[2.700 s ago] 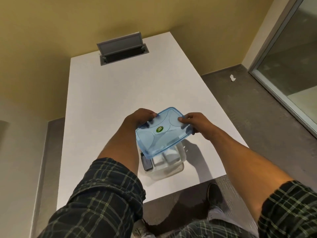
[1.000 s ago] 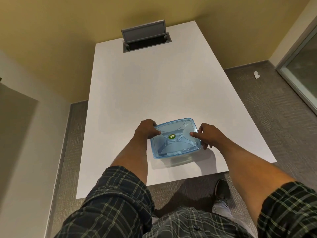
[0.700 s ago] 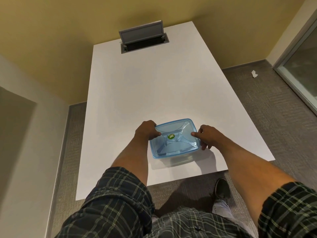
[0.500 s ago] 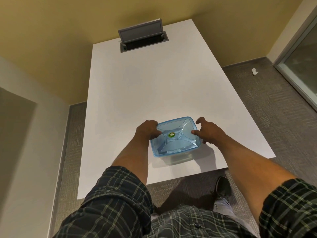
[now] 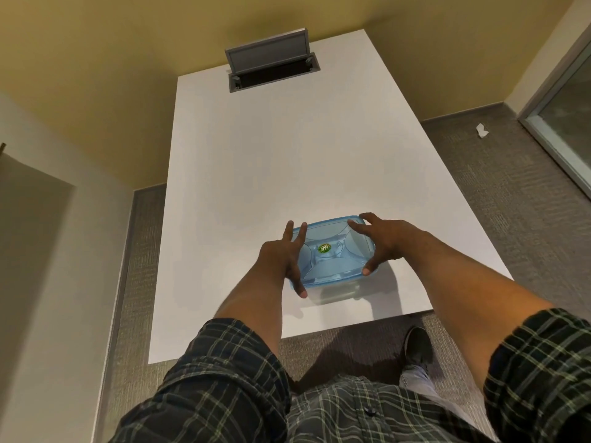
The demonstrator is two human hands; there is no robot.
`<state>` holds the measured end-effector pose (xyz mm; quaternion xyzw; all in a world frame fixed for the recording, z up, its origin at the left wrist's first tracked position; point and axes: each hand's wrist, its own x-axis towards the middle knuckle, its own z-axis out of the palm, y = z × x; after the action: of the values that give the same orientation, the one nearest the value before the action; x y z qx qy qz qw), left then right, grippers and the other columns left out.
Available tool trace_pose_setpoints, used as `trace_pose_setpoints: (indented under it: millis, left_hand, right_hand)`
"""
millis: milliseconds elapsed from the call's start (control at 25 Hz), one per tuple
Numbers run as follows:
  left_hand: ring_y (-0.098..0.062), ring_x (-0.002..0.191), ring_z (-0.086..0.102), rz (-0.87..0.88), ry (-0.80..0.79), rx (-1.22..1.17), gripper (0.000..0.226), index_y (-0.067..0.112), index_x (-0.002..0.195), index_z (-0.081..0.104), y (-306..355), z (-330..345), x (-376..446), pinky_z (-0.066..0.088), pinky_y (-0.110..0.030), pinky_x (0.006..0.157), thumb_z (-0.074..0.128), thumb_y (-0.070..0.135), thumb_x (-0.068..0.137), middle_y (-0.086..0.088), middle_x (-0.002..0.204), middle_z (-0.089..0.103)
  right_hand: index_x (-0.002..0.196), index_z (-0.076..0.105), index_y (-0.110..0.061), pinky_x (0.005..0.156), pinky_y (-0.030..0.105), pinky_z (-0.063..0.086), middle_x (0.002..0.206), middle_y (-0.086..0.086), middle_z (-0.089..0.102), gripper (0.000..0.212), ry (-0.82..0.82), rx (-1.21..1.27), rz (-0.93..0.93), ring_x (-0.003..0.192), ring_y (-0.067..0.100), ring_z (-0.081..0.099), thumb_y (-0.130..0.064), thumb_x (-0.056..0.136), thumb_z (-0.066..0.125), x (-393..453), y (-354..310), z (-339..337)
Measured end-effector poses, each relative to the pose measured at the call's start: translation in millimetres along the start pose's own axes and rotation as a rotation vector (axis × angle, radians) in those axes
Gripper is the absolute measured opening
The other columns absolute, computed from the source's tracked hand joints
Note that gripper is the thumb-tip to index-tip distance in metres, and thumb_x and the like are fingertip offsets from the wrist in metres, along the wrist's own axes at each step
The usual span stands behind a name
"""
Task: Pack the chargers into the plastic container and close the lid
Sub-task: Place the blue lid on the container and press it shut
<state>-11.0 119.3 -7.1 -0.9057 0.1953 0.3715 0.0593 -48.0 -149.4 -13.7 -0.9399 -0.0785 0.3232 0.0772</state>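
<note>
I see the container near the desk's front edge, blue lid seated on top. Left hand is spread beside the lid's left edge; right hand is spread over its right side, gripping nothing. Chargers not visible.

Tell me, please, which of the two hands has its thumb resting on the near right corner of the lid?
The right hand: its thumb lies on the near right corner of the blue lid. The left hand flanks the left edge instead.
</note>
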Motion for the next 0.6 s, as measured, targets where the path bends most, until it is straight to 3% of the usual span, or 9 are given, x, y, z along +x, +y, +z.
trace_pose_setpoints:
  millis: [240,600]
  left_hand:
    - [-0.035,0.147,0.038,0.005,0.057,0.058,0.171,0.032,0.155,-0.027,1.6,-2.4,-2.4,0.042,-0.047,0.113,0.097,0.055,0.04,-0.009,0.167,-0.021]
    - [-0.041,0.136,0.05,-0.022,0.094,0.108,0.173,0.026,0.157,-0.025,4.4,0.5,1.1,0.047,-0.044,0.108,0.101,0.046,0.039,-0.015,0.167,-0.016]
  right_hand:
    - [0.158,-0.007,-0.029,0.088,0.037,0.05,0.16,0.004,0.016,0.156,-0.025,-0.144,0.01,0.114,0.032,0.061,-0.07,0.042,0.088,-3.1,-15.6,-11.4]
    - [0.158,-0.01,-0.022,0.083,0.036,0.049,0.157,0.012,0.022,0.164,-0.015,-0.254,0.004,0.109,0.031,0.063,-0.069,0.037,0.09,-7.5,-32.1,-26.9]
